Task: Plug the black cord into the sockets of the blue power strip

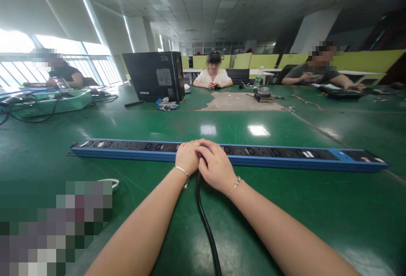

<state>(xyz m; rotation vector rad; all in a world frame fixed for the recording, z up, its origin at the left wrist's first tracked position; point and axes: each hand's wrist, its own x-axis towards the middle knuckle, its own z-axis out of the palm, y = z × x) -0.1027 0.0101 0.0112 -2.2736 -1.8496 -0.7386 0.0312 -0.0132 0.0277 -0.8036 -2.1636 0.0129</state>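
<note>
A long blue power strip (203, 160) with a black socket face lies across the green table in front of me. My left hand (188, 155) rests over its middle, fingers curled and partly covered by the other hand; what they hold is hidden. Against it, my right hand (217, 164) is closed round the end of a black power cord (206, 221), at the strip's front side. From between the hands the cord runs down toward me. Its plug end is out of sight under my fingers, so I cannot tell whether it sits in a socket.
Beyond the strip stand a black computer case (152, 77), gloves (167, 104) and a bottle (258, 77). A green basket (60, 104) with cables is at left. Bare board (234, 101) shows at the far side. Three people sit around the table. A blurred patch covers the lower left.
</note>
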